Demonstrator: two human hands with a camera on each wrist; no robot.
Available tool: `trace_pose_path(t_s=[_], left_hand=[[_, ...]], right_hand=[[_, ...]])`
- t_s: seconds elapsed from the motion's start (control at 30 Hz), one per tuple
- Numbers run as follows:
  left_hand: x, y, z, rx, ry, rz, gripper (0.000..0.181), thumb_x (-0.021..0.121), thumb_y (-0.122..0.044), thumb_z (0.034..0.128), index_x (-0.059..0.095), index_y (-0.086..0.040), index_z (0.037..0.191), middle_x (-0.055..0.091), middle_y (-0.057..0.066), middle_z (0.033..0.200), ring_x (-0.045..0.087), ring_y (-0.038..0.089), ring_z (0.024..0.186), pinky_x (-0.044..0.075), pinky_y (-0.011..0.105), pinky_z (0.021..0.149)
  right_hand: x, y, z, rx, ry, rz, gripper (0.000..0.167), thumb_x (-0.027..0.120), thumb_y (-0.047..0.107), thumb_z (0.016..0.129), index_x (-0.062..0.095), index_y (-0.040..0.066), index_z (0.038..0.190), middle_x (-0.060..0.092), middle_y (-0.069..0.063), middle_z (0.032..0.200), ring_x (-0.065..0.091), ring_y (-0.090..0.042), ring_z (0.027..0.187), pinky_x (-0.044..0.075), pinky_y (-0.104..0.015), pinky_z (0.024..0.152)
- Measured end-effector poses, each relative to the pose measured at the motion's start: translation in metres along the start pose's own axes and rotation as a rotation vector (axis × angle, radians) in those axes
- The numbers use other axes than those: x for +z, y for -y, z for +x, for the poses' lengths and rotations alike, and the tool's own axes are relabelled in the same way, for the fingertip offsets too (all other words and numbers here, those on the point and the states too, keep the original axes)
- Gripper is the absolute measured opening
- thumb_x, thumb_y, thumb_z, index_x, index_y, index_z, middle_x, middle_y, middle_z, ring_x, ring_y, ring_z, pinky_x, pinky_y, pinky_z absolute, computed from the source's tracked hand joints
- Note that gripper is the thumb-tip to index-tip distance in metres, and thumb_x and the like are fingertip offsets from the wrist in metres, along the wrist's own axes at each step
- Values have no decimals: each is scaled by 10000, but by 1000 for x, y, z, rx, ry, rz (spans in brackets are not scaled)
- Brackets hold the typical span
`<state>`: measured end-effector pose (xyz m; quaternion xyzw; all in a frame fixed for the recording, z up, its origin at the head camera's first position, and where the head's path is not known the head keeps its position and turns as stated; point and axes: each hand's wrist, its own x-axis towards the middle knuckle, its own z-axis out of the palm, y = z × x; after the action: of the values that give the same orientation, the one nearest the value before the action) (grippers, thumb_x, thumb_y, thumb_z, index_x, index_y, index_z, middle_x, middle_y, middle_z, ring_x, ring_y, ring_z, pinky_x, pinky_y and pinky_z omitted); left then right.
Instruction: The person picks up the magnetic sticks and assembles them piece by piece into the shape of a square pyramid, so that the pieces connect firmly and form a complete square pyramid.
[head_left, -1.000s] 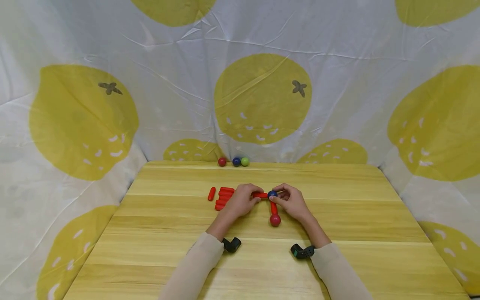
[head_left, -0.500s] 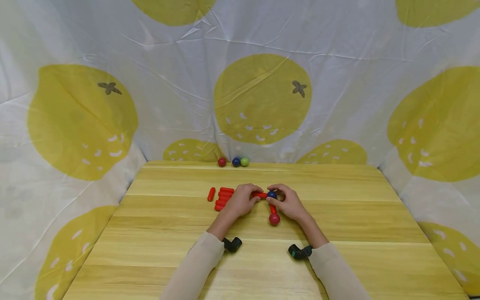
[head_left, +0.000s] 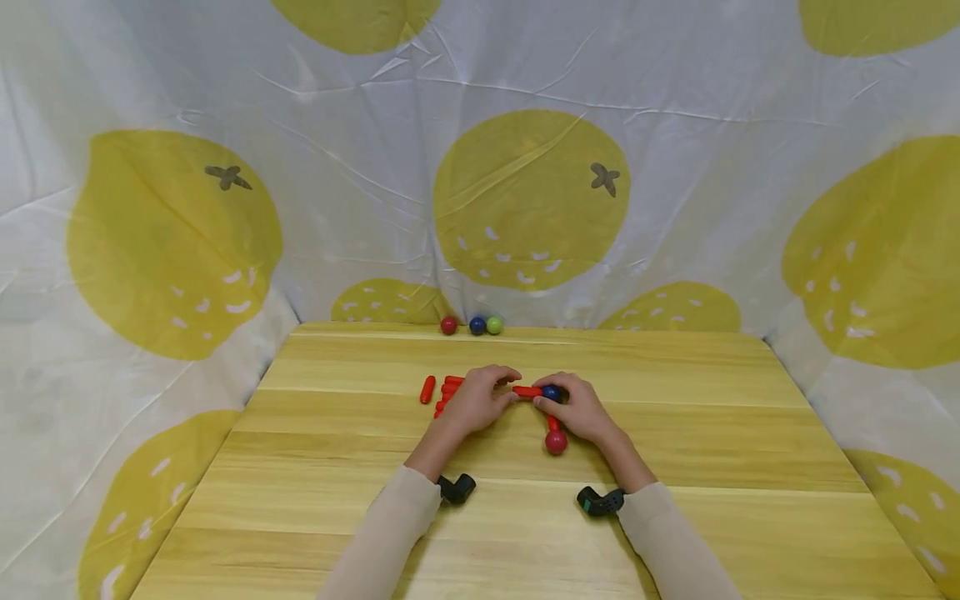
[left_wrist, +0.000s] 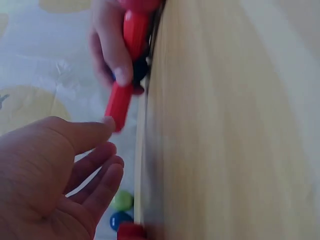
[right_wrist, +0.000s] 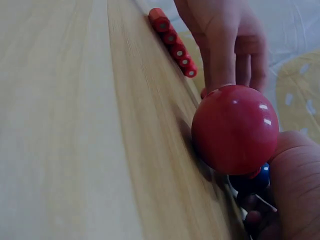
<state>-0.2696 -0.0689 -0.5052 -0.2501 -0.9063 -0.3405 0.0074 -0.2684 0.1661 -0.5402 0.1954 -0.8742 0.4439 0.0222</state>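
Observation:
My right hand (head_left: 583, 410) pinches a blue ball (head_left: 552, 392) where a red magnetic rod (head_left: 527, 392) joins it. This rod points left, toward my left hand (head_left: 476, 402). Another red rod (head_left: 553, 424) runs from the blue ball toward the near side and ends in a larger-looking red ball (right_wrist: 235, 131). In the left wrist view, my left thumb (left_wrist: 95, 134) is at the free end of the left-pointing rod. The other left fingers are loosely bent and stand apart from it.
Several red rods (right_wrist: 179, 51) with metal dots in their ends lie in a row, partly behind my left hand. One rod (head_left: 427, 389) lies apart. Red (head_left: 448, 326), blue (head_left: 477, 326) and green (head_left: 494, 326) balls sit at the table's back edge by the lemon-print cloth (head_left: 360, 208).
My left hand has loosened its grip on the left-pointing rod and drawn slightly left. My right fingers have shifted left along the blue ball toward that rod.

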Motion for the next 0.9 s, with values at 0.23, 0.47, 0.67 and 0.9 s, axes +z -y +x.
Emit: trace_pose_path(t_s=[0.23,0.47,0.67,0.9], left_hand=[[-32,24,-2,-32,-75,-45,367,722,-174,977,669,-35,1313,687,158,1286,673,308,1135,564,449,992],[-64,59,7,-104,-135,62,439,729,-170,959,624,-41,1366,619,193,1352,656,378,1148,546,494,1004],[-77,79,21,-174,-106,186,547,714,-170,953,540,-46,1458,481,256,1490,493,455,1350,427,561,1140],[-80,87,41,-154,-80,211,581,695,-189,968,511,-64,1505,404,199,1599,373,467,1466,337,570,1210]], right_hand=[[-4,-1,-4,-1,-20,15,239,783,257,920,768,172,1143,735,-51,1165,639,-293,1150,482,-505,1029],[-2,-3,-6,22,-34,28,245,789,264,922,761,185,1152,718,-58,1175,637,-291,1155,491,-489,1025],[1,-3,-6,31,-31,23,245,790,261,921,756,192,1154,710,-68,1182,638,-288,1145,501,-480,1010],[0,-5,-4,21,-34,5,244,789,267,922,759,197,1153,717,-47,1177,642,-273,1134,507,-470,997]])
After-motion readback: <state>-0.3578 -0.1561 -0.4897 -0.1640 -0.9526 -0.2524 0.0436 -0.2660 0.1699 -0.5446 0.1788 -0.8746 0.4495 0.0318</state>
